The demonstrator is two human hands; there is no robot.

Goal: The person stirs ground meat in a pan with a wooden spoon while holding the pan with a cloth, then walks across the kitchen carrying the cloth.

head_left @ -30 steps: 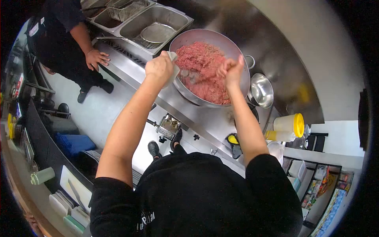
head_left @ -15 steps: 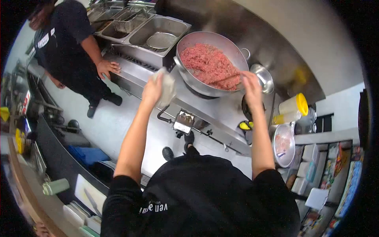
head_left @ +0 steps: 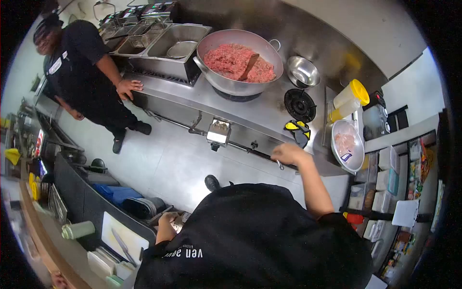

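Note:
My left hand [head_left: 167,224] is low beside my shirt, fingers curled at a pale greyish cloth [head_left: 179,224] that my body partly covers. Out in front of the counter edge, my right hand [head_left: 288,154] reaches down with bent fingers. Just under them hangs a small silver lever [head_left: 280,165] by the gas pipe; whether the fingers grip anything is hidden. On the stove stands a large metal pot [head_left: 231,86] of raw ground meat [head_left: 226,60]. A brown paddle [head_left: 250,66] leans in the meat, untouched.
A black burner [head_left: 300,105], steel bowl [head_left: 303,72] and black-and-yellow gloves or grips [head_left: 298,131] sit right of the pot. A colander [head_left: 347,149] stands farther right. Behind on the left, a knife [head_left: 122,244] lies on a cutting board [head_left: 108,231]. A co-worker [head_left: 82,72] stands at the left counter.
My left hand has dropped from before the pot to my side. My right hand has left the paddle and come down toward the counter's front edge. The view has shifted slightly.

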